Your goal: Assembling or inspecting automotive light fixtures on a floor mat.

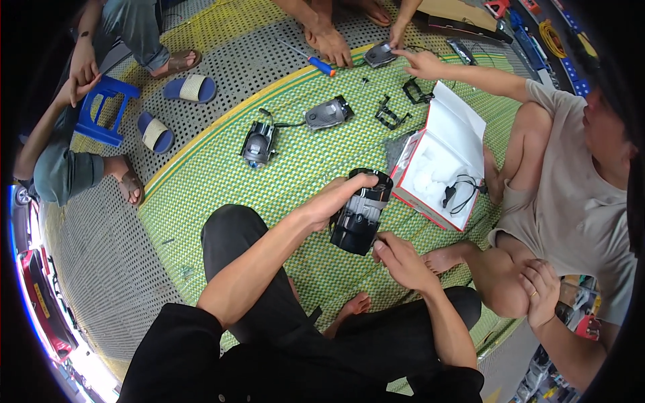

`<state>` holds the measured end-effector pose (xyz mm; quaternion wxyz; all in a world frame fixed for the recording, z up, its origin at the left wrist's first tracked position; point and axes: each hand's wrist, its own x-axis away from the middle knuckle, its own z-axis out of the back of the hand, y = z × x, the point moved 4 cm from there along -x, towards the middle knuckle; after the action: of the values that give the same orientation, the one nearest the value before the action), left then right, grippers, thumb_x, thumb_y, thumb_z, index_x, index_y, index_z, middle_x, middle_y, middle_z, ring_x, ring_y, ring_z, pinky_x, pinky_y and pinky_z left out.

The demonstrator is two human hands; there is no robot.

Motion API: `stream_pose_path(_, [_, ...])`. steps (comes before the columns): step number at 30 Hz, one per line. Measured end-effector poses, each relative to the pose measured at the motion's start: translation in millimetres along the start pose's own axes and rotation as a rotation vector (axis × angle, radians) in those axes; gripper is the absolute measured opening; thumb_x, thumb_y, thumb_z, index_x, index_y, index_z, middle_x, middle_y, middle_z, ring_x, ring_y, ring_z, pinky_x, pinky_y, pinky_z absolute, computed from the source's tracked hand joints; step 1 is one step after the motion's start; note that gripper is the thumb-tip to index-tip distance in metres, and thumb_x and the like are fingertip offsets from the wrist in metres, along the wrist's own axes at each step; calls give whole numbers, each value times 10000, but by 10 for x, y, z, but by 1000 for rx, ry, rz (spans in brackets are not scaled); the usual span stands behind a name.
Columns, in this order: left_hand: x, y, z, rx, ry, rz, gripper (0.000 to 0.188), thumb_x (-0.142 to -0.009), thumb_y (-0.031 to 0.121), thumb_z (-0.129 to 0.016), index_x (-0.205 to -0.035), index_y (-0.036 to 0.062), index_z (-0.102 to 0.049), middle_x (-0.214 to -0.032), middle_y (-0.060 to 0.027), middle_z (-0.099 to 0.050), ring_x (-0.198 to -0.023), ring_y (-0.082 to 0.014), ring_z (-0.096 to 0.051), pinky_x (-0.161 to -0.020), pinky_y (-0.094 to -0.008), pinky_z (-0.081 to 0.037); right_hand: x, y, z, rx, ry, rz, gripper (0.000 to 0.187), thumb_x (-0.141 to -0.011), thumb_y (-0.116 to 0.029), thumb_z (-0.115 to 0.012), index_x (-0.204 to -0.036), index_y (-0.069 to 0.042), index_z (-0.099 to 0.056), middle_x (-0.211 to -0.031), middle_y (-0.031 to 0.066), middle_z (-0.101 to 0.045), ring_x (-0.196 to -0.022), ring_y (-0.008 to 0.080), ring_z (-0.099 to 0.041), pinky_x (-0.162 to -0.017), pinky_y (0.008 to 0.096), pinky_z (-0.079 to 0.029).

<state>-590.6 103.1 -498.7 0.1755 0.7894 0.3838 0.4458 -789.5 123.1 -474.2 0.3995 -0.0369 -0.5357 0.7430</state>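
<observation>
My left hand (338, 201) is wrapped round a black and grey projector lamp module (363, 209), its thumb across the dark upper end. The module is tilted above the woven mat. Close to its lower right edge is my right hand (405, 260), fingers curled and thumb near the index finger. Whether it touches the module or pinches something small, I cannot make out. On the mat ahead lie two similar modules, one with a shiny end (258, 144) and one with a ribbed grey back (328, 113), and a cable runs by them.
An open white and red box (440, 161) with a black cable (463, 191) stands to the right. Beyond are black brackets (392, 114) and a blue screwdriver (321, 66). A co-worker's hand (423, 65) points at another module (380, 55). Sandals (190, 88) and a blue stool (107, 111) are left.
</observation>
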Motion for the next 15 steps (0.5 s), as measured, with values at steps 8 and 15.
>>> stream_pose_path(8, [14, 63, -84, 73, -30, -46, 424, -947, 414, -610, -1103, 23, -665, -966, -71, -711, -815, -143, -677, -721, -294, -570, -5, 209, -99, -813, -147, -463, 314, -1073, -256, -444, -893, -22, -550, -670, 12, -492, -581, 108, -483, -519, 268, -350])
stream_pose_path(15, [-5, 108, -40, 153, -34, -22, 388, -948, 419, -611, -1087, 61, -671, -951, -51, -717, -785, -140, -686, -721, -301, -581, -33, -1, 74, 6, 32, 23, 213, -1029, -181, -534, -1020, 28, -572, -760, 139, -573, -681, 230, -609, -616, 340, -457])
